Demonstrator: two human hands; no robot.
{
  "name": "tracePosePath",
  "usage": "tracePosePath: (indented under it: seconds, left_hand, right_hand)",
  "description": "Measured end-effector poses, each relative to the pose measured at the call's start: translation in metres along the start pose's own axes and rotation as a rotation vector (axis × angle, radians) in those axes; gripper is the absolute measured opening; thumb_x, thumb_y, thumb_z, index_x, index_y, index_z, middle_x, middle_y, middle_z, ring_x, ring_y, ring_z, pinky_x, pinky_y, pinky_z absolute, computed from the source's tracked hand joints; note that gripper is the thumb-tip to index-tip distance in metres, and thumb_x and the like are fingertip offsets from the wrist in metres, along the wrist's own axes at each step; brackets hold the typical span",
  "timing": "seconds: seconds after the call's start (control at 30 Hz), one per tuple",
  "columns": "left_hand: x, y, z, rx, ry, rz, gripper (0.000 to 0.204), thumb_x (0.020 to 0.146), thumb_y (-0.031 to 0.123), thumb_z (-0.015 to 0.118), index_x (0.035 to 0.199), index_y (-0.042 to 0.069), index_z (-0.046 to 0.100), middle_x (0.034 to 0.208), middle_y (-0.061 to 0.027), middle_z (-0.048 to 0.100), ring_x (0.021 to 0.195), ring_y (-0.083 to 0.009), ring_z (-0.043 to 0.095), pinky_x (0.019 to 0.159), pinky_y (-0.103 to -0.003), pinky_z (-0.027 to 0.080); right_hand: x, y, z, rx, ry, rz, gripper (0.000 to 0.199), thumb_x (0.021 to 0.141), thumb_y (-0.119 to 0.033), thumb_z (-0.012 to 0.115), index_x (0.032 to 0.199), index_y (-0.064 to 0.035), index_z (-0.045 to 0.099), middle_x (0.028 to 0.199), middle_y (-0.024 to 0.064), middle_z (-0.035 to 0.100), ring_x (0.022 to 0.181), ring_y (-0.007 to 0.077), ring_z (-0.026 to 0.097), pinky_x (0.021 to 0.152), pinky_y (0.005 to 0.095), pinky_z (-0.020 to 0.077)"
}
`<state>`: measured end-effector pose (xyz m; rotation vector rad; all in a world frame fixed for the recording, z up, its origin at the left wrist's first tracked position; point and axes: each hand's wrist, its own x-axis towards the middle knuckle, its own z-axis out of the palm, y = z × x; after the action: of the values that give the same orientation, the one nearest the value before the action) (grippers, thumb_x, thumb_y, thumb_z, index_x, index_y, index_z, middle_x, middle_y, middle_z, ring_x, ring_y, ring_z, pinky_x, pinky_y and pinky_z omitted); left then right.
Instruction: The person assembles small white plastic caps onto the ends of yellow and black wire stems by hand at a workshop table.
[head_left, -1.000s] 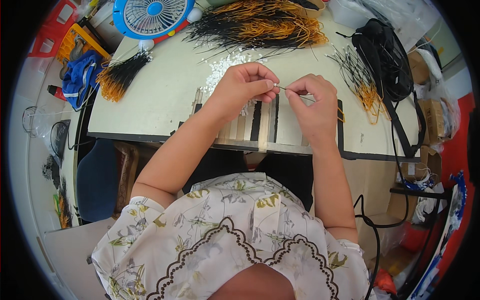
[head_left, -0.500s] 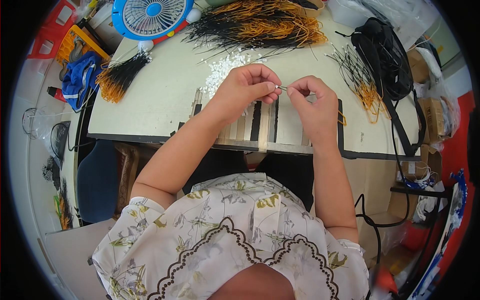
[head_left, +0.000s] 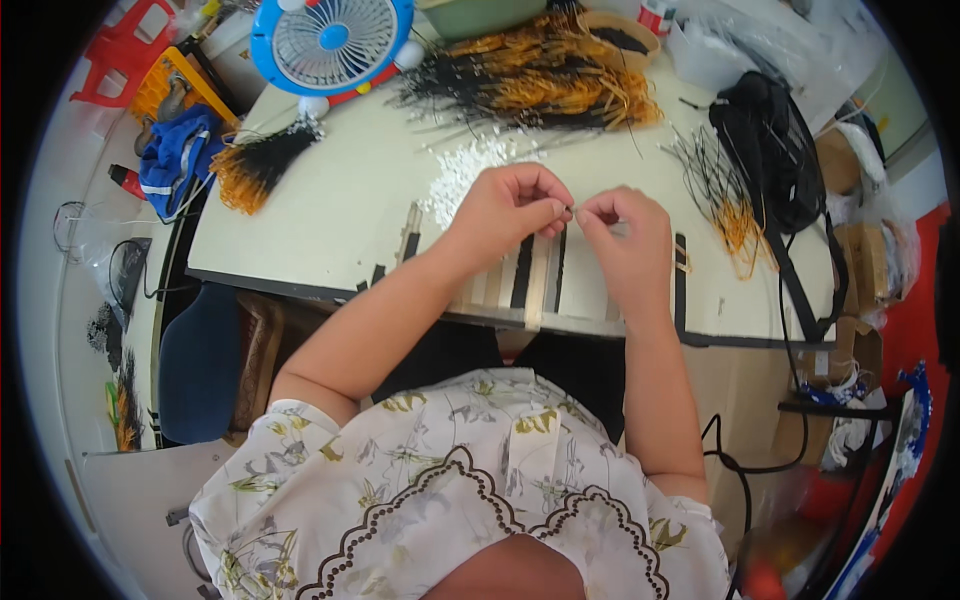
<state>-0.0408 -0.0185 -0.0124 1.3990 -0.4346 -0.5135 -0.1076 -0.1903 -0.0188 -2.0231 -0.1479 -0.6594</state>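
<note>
My left hand (head_left: 512, 212) and my right hand (head_left: 634, 240) meet fingertip to fingertip above the near edge of the table. In my right hand's pinch is a thin wire, mostly covered by the fingers; an orange loop (head_left: 683, 260) shows just past that hand. Thumb and forefinger of my left hand are closed on a tiny piece, almost wholly hidden now. Behind my left hand lies a heap of small white connectors (head_left: 462, 172). Farther back is a big pile of black and orange wires (head_left: 540, 80).
Smaller wire bundles lie at the left (head_left: 262, 168) and right (head_left: 722, 195). A blue fan (head_left: 333, 38) stands at the back left, beside a green basin (head_left: 480, 15). A black bag (head_left: 770, 150) rests on the right. Dark and light strips (head_left: 523, 275) line the table's front edge.
My fingertips have come closer together, and the wire and white connector seen between them are now mostly covered. The whole scene sits slightly lower in the picture.
</note>
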Motion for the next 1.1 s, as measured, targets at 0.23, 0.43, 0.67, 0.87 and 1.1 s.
tracePosePath:
  seconds: [0.23,0.43,0.67,0.87,1.1]
  left_hand:
    - [-0.005,0.013,-0.043,0.014,0.285,0.152,0.008,0.089,-0.001,0.060,0.096,-0.002,0.064,0.086,-0.0081,0.068,0.078,-0.0125,0.066,0.069,-0.024,0.054]
    - [0.011,0.030,-0.051,0.042,0.333,0.175,0.013,0.088,0.004,0.064,0.100,-0.001,0.067,0.084,-0.0046,0.068,0.076,-0.0104,0.064,0.067,-0.025,0.052]
    - [0.094,0.068,-0.135,0.999,0.635,0.451,0.011,0.084,0.014,0.068,0.091,0.008,0.075,0.086,-0.0098,0.072,0.078,-0.0227,0.069,0.070,-0.034,0.052]
    - [0.153,0.057,-0.160,1.315,0.624,0.294,0.014,0.078,0.013,0.072,0.091,0.011,0.076,0.086,-0.0112,0.072,0.080,-0.0304,0.068,0.073,-0.041,0.054]
    - [0.158,0.061,-0.177,1.200,0.484,0.254,0.015,0.078,0.014,0.075,0.091,0.006,0.075,0.084,-0.0100,0.071,0.079,-0.0244,0.068,0.074,-0.035,0.052]
  right_hand:
    - [-0.003,0.006,-0.024,-0.238,-0.030,-0.017,0.008,0.075,-0.005,0.070,0.078,0.0004,0.065,0.072,0.0070,0.065,0.073,0.0190,0.059,0.069,0.0303,0.0453]
    - [0.019,0.016,-0.045,0.017,-0.119,0.342,0.005,0.085,-0.003,0.065,0.086,0.0017,0.063,0.073,-0.0016,0.056,0.069,0.0056,0.048,0.062,0.0212,0.0383]
    - [0.059,0.056,-0.123,-0.618,0.174,0.406,0.013,0.089,-0.009,0.064,0.099,-0.0010,0.066,0.077,0.0045,0.061,0.070,0.0104,0.055,0.065,0.0260,0.0446]
    - [0.051,0.080,-0.116,-0.660,0.393,0.255,0.031,0.087,-0.009,0.068,0.118,-0.0057,0.065,0.086,0.0068,0.064,0.070,0.0163,0.057,0.066,0.0309,0.0478]
    - [0.046,0.082,-0.112,-0.470,0.411,0.272,0.031,0.086,-0.003,0.066,0.117,-0.0034,0.064,0.088,0.0063,0.063,0.068,0.0147,0.053,0.062,0.0285,0.0455]
